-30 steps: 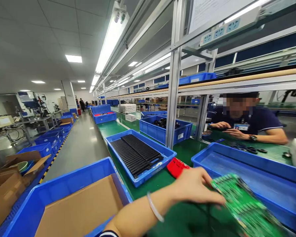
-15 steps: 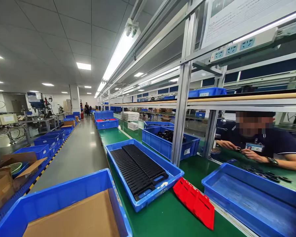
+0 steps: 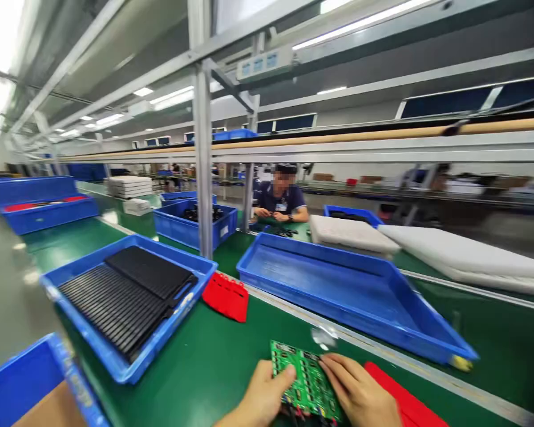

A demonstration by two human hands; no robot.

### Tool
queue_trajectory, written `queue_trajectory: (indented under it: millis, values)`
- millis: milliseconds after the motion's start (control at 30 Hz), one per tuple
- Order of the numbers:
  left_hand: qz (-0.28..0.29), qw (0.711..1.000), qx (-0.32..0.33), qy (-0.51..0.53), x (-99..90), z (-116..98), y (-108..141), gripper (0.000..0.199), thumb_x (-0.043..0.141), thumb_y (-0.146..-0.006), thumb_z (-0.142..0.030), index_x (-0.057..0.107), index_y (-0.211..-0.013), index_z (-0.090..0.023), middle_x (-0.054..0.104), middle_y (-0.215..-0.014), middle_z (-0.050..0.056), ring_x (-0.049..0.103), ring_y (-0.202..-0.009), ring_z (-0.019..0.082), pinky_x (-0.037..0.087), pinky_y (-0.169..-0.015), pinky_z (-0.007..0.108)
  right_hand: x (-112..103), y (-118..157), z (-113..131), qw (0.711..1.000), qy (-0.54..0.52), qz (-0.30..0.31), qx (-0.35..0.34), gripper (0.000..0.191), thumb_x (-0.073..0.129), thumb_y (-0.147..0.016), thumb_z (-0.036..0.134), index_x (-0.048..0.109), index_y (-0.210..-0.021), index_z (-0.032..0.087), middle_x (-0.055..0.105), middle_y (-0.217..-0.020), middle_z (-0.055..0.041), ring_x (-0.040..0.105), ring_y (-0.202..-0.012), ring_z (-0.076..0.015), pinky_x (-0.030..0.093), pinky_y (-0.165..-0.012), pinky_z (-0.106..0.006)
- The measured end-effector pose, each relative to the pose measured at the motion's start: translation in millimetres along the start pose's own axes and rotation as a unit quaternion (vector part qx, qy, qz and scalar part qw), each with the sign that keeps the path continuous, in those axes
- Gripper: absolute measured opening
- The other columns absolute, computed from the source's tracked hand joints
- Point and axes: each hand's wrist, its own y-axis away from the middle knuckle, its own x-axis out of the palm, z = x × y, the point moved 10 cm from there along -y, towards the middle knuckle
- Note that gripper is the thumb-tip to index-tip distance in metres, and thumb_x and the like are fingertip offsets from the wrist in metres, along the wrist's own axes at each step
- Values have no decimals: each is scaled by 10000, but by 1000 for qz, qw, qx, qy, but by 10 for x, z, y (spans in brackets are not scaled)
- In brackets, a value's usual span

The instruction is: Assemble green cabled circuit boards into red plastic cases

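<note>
A green circuit board (image 3: 301, 376) is held up over the bench near the bottom of the view. My left hand (image 3: 263, 392) grips its left side, the thumb lying across the face. On the opposite side, the closed fingers of my right hand (image 3: 360, 388) hold the board's upper right edge; their tips are partly hidden. Dark wires and small connectors show along the board's lower edge. Behind my right hand lies a red sheet-like piece (image 3: 403, 394), partly covered. Another red piece (image 3: 226, 298) with a notched edge rests farther up the bench.
Left on the green bench (image 3: 178, 370) stands a blue tray (image 3: 173, 323) with black slotted plates (image 3: 124, 290). A wide blue bin (image 3: 320, 270) stands ahead, beside a metal post (image 3: 203, 160). A person (image 3: 282, 196) sits across the bench. White foam-like slabs (image 3: 463, 252) lie right.
The view has swung right and down. Both my hands and the circuit board are now in sight, and the trays and red piece appear farther left.
</note>
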Motion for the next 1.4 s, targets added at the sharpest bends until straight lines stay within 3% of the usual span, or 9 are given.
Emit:
queue_trajectory:
  millis: [133, 267, 367, 633, 867, 1000, 1167, 1300, 1400]
  values:
    - [31, 998, 21, -51, 0, -25, 27, 705, 632, -569, -771, 631, -777, -98, 606, -547, 50, 549, -476, 160, 441, -480, 275, 8, -71, 43, 995, -44, 10, 89, 293, 473, -888, 401, 712, -827, 243, 701, -918, -73, 667, -870, -219, 562, -766, -332]
    - [42, 996, 37, -76, -13, -54, 37, 658, 620, -632, -736, 643, -763, -91, 615, -560, 49, 527, -471, 136, 427, -471, 250, 150, -37, -125, 966, -152, 35, 208, 300, 530, -838, 444, 680, -722, 211, 676, -958, -101, 656, -827, -222, 543, -612, -296]
    - [56, 993, 47, -93, 19, -84, 40, 619, 597, -689, -704, 650, -757, -90, 611, -554, 50, 523, -486, 133, 417, -475, 239, 192, 13, -250, 941, -218, 30, 258, 313, 562, -805, 480, 688, -772, 194, 690, -873, -86, 654, -746, -212, 519, -549, -280]
    - [50, 992, 59, -104, 34, -125, 79, 587, 599, -702, -680, 632, -748, -96, 622, -588, 57, 528, -505, 145, 442, -500, 259, 144, -18, -113, 961, -177, 43, 206, 287, 511, -868, 415, 714, -790, 227, 691, -815, -50, 641, -750, -199, 495, -684, -305]
    - [54, 986, 66, -143, 47, -201, 118, 575, 579, -714, -680, 603, -676, -107, 595, -575, 53, 497, -494, 141, 425, -510, 262, 235, -3, -238, 944, -196, 80, 253, 242, 558, -810, 401, 667, -748, 195, 670, -706, -28, 600, -624, -178, 467, -575, -280]
    - [65, 975, 90, -192, 48, -214, 120, 565, 549, -748, -663, 618, -667, -107, 587, -599, 46, 492, -530, 143, 408, -523, 250, 240, -14, -264, 945, -191, 94, 248, 254, 520, -828, 393, 645, -725, 198, 669, -756, -39, 617, -683, -192, 470, -608, -295]
    - [58, 967, 98, -230, 24, -222, 107, 549, 537, -754, -659, 607, -654, -124, 585, -591, 37, 512, -535, 154, 420, -530, 253, 161, -35, -115, 959, -157, 95, 217, 231, 427, -883, 348, 549, -739, 215, 595, -810, -52, 563, -776, -213, 451, -718, -353]
    - [22, 979, 82, -187, -67, -230, 47, 549, 577, -710, -676, 591, -714, -127, 589, -584, 38, 518, -503, 157, 438, -510, 272, 145, -155, 6, 964, -158, 158, 142, 247, 376, -918, 336, 496, -737, 219, 597, -942, -61, 554, -942, -205, 460, -834, -342]
    - [5, 991, 57, -123, -119, -210, 8, 587, 630, -646, -695, 606, -731, -114, 605, -604, 46, 519, -513, 149, 447, -514, 273, 142, -326, -217, 970, -107, 167, 143, 219, 364, -919, 293, 509, -777, 211, 601, -971, -70, 549, -949, -197, 453, -862, -342]
